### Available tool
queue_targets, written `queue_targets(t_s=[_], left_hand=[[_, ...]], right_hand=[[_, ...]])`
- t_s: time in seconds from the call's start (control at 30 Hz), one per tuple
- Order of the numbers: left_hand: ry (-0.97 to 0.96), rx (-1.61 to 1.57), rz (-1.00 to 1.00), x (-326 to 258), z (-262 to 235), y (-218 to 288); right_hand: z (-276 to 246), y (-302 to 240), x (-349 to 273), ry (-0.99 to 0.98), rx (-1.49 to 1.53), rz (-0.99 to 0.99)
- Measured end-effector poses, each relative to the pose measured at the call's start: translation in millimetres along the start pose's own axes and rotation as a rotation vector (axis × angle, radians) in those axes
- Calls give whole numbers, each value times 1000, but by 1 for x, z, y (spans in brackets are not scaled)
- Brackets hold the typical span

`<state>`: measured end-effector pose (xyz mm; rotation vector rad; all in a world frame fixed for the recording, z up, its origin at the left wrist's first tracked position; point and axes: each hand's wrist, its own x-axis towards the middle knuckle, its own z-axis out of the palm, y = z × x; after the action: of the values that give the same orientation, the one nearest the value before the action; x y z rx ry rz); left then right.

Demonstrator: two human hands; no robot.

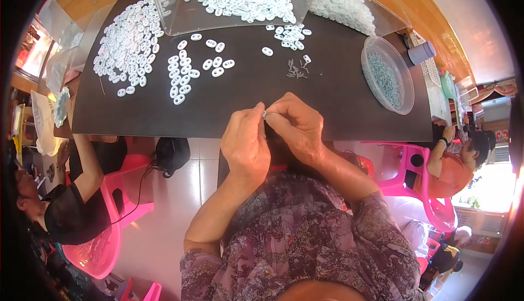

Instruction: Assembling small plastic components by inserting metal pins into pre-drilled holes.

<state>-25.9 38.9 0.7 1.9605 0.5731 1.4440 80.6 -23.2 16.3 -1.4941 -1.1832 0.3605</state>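
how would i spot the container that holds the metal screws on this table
Start at the dark tabletop and go to its right edge, beyond the right hand. The round clear bowl there holds grey metal screws; the other clear containers are angular and hold white pieces.

I'm seeing glossy white plastic oval pieces (130, 44) heaped on a matt black tabletop (327, 104), small shiny metal screws (296, 69) beside them, and a clear plastic bowl (388, 75) holding more metal screws.
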Motion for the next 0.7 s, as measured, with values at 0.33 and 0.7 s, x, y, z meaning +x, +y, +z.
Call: queue_targets(t_s=[0.33,0.7], left_hand=[[-47,-480,-516,6,-9,2],[-79,-374,-437,2,-7,-1]], right_hand=[[0,1,5,-14,142,75],[-2,2,5,-46,179,178]])
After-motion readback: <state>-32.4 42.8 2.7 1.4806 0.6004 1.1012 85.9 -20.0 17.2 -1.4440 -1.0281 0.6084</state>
